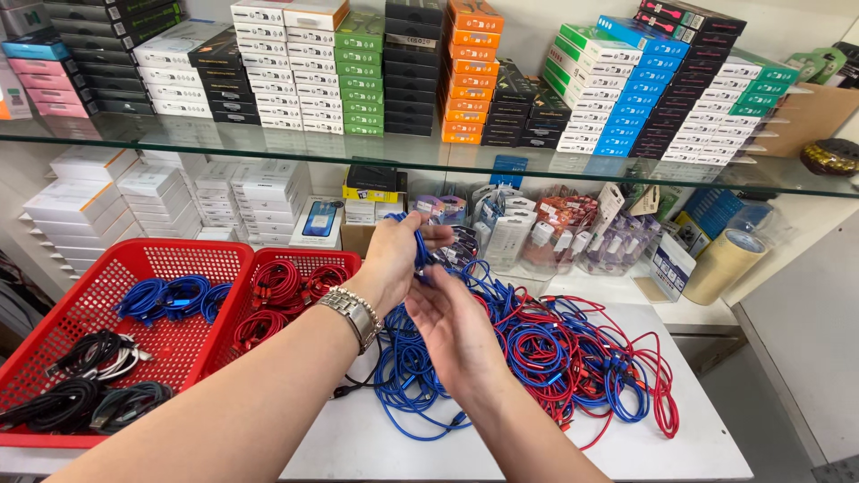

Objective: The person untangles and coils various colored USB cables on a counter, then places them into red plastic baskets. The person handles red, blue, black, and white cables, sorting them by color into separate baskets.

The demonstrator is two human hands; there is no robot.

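Left hand (pixel 394 259), wearing a metal watch (pixel 353 315), pinches a blue cable (pixel 419 246) above the desk (pixel 376 443). Right hand (pixel 452 331) lies spread, palm up, beneath it, over the tangled cable pile (pixel 555 353); red baskets (pixel 63 313) sit left.

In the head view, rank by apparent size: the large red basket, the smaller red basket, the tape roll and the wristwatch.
1. Large red basket, nearest the camera, which may inflate it.
2. Smaller red basket.
3. Tape roll.
4. Wristwatch on the left hand, smallest.
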